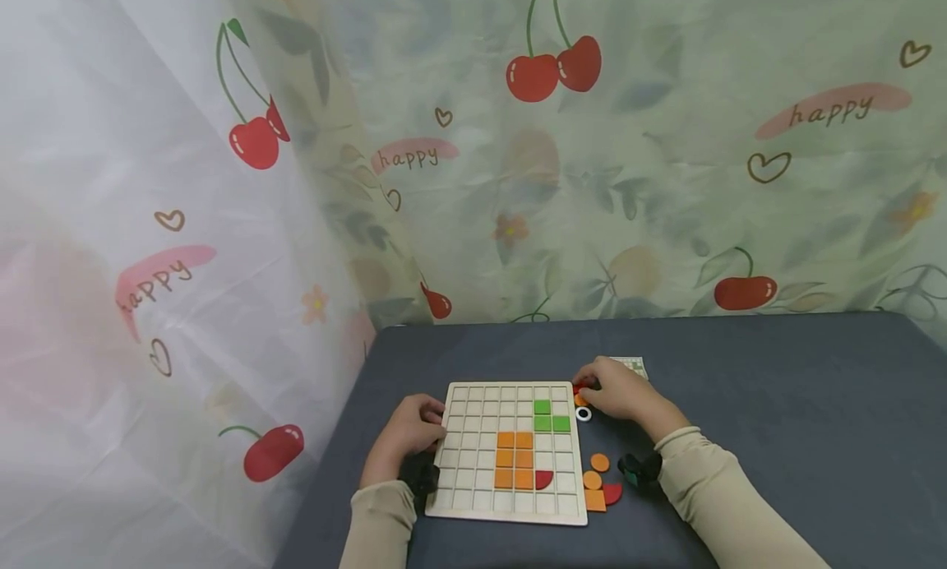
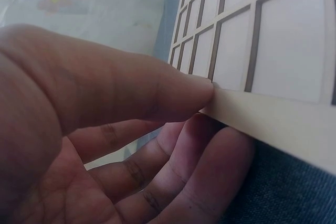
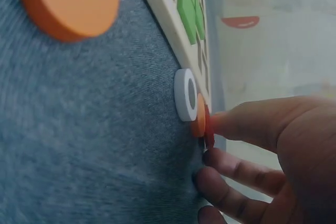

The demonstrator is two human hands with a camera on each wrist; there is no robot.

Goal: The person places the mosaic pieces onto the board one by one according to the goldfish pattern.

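Note:
A wooden grid board [image 1: 473, 501] lies on the dark table, with green squares [image 1: 542, 423], orange squares [image 1: 514, 460] and a red quarter-circle [image 1: 543, 479] in its cells. My left hand [image 1: 408, 427] holds the board's left edge, its thumb [image 2: 178, 95] on the rim and the fingers curled below. Beyond the board's upper right corner, my right hand [image 1: 620, 386] pinches a red piece [image 3: 209, 125] between thumb and fingers; its full shape is hidden. Right beside that piece are an orange piece [image 3: 198, 116] and a white ring-like disc with a dark centre [image 3: 181, 95].
Right of the board lie orange discs [image 1: 600, 463], an orange square [image 1: 595, 501] and a red quarter-circle [image 1: 612, 493]. A printed card [image 1: 634, 366] sits behind my right hand. A cherry-patterned curtain [image 1: 473, 224] hangs behind the table and on the left.

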